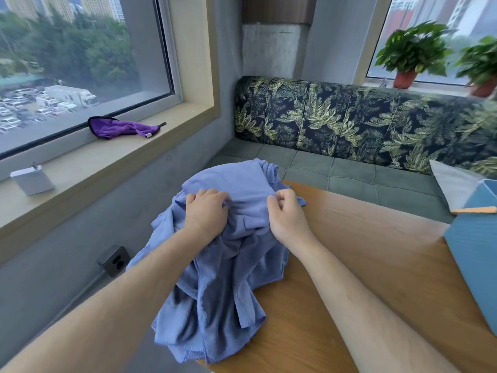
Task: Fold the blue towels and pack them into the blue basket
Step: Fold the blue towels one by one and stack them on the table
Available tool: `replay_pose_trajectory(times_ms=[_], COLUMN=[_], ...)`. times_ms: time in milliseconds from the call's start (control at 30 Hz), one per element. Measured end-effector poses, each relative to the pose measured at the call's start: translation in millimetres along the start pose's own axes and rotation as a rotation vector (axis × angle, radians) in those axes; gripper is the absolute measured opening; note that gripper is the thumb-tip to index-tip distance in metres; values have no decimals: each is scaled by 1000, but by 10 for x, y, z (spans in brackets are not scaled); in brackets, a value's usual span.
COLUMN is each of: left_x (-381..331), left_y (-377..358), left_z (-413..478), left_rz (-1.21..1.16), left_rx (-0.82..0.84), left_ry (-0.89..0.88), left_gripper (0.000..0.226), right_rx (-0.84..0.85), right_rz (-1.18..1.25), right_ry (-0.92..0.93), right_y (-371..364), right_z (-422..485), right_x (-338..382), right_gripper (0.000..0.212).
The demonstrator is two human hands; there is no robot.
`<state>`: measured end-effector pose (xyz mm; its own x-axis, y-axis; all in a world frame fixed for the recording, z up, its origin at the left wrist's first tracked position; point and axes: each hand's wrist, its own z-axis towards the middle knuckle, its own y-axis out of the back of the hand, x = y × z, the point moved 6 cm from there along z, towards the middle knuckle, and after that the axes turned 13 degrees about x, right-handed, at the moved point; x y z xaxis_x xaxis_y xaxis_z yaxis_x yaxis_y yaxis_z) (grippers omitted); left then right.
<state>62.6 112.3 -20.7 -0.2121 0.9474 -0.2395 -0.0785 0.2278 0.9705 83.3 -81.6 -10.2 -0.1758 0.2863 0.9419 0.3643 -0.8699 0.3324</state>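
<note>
— Both hands are on the heap of blue towels [223, 265]. The left hand [207, 211] has its fingers curled into the cloth near the top.
— And the right hand [287, 214] pinches a fold just beside it. The heap lies crumpled at the left edge of the wooden table [363, 251], spilling over it.
— The blue basket [476, 251] stands well apart at the table's right side. A purple cloth [121, 127] lies on the windowsill [107, 162].
</note>
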Motion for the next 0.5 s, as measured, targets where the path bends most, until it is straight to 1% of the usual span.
replay_pose_trajectory(times_ms=[67,167,233,300,367,433,500], left_x=[-147,-454,-786,-1190,-1621,-1996,-2251], left_y=[132,388,515,539,485,378,173], left_z=[-76,-281,-434,-532,-616,-693,-748], left_rz=[-38,-168,-314,-439,-477,-495,-516], left_rx=[-106,-222,-195,-123,-66,-25,31], left_ry=[-65,-245,-385,-526,-652,-743,-780], left_gripper=[20,17,19,18,17,16,16], right_rx=[-32,-70,-96,-150,-231,-324,-413], right_rz=[2,-4,-4,62,120,73,13], right_ry=[15,15,-19,-55,-69,-64,-64], right_y=[121,355,561,805,1071,1331,1544], right_z=[-157,-447,-704,-972,-1211,-1419,-1621], right_x=[11,-3,-32,-75,-112,-184,-341], right_gripper=[16,15,15,20,20,20,26])
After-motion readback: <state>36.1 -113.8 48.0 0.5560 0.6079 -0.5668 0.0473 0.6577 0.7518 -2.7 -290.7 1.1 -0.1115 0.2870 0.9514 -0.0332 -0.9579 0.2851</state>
